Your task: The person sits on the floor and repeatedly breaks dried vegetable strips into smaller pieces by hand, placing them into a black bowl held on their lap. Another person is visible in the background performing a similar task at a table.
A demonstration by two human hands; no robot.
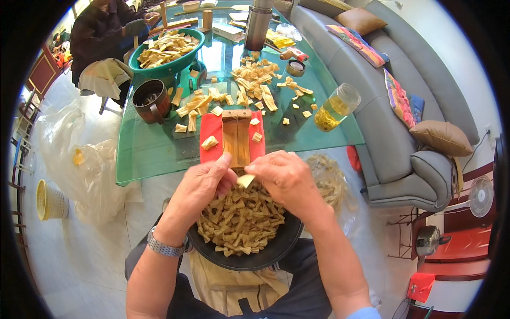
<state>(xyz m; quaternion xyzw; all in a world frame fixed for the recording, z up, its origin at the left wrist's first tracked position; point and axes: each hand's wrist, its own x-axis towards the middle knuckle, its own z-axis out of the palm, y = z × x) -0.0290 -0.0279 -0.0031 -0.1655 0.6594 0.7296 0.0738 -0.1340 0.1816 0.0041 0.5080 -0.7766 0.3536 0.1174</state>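
Note:
My right hand point(285, 185) pinches a small pale fibrous slice point(246, 181) above a black round pan. My left hand point(207, 179) is curled at the slice's left side, its thumb near the front end of a wooden block with a groove point(236, 139). Whether the left fingers grip anything is hidden. The block lies on a red board point(211, 129) at the table's edge, a raised crosspiece at its far end. Between my legs, the black pan point(243, 265) holds a heap of small bow-shaped pieces point(241, 223).
Loose slices point(255, 77) lie scattered over the green glass table point(159, 159). A green basin point(201, 44), a dark mug point(151, 101), a steel flask point(257, 30) and a jar of yellowish liquid point(336, 105) stand there. Another person point(99, 40) sits far left; a grey sofa point(382, 135) is right.

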